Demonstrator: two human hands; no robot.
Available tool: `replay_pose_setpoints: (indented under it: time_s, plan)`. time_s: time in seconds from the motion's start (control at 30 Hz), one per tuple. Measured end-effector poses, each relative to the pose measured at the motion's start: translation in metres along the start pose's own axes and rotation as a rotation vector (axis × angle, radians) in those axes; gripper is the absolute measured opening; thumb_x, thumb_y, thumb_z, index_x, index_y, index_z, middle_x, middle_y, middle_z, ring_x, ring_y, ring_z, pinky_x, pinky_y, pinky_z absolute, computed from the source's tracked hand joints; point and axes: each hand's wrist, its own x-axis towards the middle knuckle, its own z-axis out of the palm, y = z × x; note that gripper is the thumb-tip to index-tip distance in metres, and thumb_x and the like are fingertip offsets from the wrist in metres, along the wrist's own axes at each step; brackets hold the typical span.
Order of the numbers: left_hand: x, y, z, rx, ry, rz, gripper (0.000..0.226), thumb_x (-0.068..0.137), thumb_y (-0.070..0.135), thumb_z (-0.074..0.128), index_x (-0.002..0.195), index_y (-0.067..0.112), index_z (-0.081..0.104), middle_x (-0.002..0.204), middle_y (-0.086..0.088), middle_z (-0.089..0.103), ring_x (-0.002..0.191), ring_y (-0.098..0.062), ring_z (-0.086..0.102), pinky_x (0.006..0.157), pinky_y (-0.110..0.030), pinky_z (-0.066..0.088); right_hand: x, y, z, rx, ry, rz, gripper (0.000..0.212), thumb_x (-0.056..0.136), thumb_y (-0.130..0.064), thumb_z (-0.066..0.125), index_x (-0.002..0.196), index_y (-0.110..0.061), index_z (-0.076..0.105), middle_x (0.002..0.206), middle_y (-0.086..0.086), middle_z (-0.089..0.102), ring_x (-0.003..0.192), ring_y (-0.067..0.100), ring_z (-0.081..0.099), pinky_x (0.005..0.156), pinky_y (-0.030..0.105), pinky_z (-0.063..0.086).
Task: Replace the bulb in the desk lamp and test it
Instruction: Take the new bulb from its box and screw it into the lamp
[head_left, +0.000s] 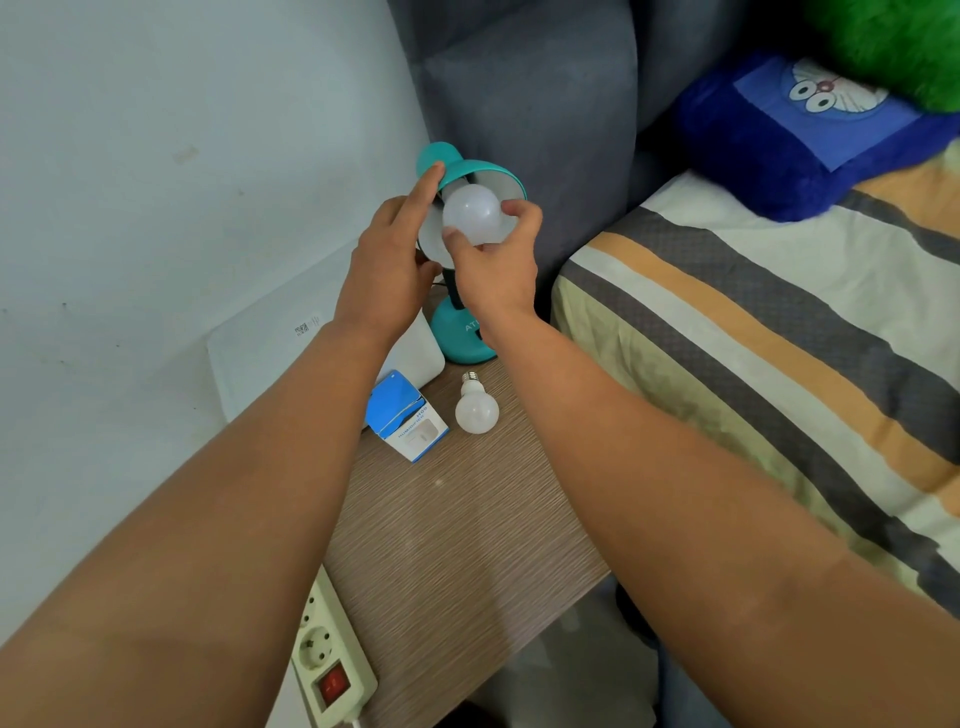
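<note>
Right hand (493, 265) gripping frosted white bulb (475, 214) at teal metal lamp shade (480, 174), left hand (387, 265) clasping shade; second white bulb (477, 408) on table (467, 519); seating and testing outstanding

There is one view only, from the camera on my head, looking forward and steeply down over my outstretched forearms. It sits close: my arms fill the lower frame from both bottom corners. The wide lens takes in the bedside table (467, 519) at centre, wall at left, bed (753, 364) at right.
</note>
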Motion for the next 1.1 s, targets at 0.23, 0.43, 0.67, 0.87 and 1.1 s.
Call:
replay_pose_setpoints:
  time_s: [0.23, 0.43, 0.67, 0.87, 1.1]
  plan:
    - [0.000, 0.001, 0.001, -0.005, -0.002, -0.010, 0.085, 0.090, 0.007, 0.068, 0.156, 0.033, 0.021, 0.138, -0.009, 0.050, 0.118, -0.021, 0.057, 0.100, -0.037, 0.052, 0.010, 0.001, 0.006, -0.044, 0.102, -0.002, 0.051, 0.087, -0.052, 0.064, 0.117, -0.013, 0.048, 0.113, 0.008, 0.062, 0.101, 0.022, 0.063, 0.085, 0.038, 0.056]
    - [0.001, -0.003, 0.002, 0.006, 0.003, -0.007, 0.086, 0.090, 0.009, 0.070, 0.156, 0.036, 0.020, 0.138, -0.007, 0.050, 0.116, -0.016, 0.057, 0.098, -0.034, 0.051, 0.011, 0.001, 0.005, -0.014, 0.034, 0.169, 0.074, 0.088, -0.072, 0.038, 0.100, -0.006, 0.068, 0.096, 0.012, 0.071, 0.088, 0.026, 0.068, 0.078, 0.041, 0.059]
    - [0.000, -0.002, 0.001, -0.002, 0.002, 0.002, 0.085, 0.090, 0.009, 0.070, 0.156, 0.034, 0.021, 0.138, -0.008, 0.050, 0.120, -0.019, 0.055, 0.100, -0.037, 0.052, 0.013, 0.004, 0.003, 0.030, -0.034, 0.338, 0.077, 0.090, -0.072, 0.031, 0.120, -0.008, 0.062, 0.114, 0.013, 0.068, 0.098, 0.028, 0.066, 0.078, 0.039, 0.059]
    - [-0.001, 0.001, 0.000, -0.017, 0.000, -0.002, 0.082, 0.091, 0.011, 0.068, 0.156, 0.032, 0.023, 0.138, -0.010, 0.051, 0.125, -0.023, 0.052, 0.101, -0.043, 0.051, 0.011, 0.005, -0.003, 0.038, -0.037, 0.343, 0.069, 0.090, -0.068, 0.036, 0.123, -0.011, 0.058, 0.117, 0.013, 0.065, 0.103, 0.031, 0.065, 0.083, 0.043, 0.059]
    - [0.000, 0.002, 0.001, -0.007, -0.005, -0.010, 0.086, 0.090, 0.008, 0.069, 0.156, 0.035, 0.020, 0.137, -0.009, 0.050, 0.119, -0.021, 0.054, 0.098, -0.040, 0.053, 0.000, 0.015, -0.010, -0.108, 0.065, -0.092, 0.062, 0.074, -0.032, 0.079, 0.124, -0.018, 0.045, 0.118, 0.009, 0.056, 0.100, 0.023, 0.059, 0.077, 0.027, 0.046]
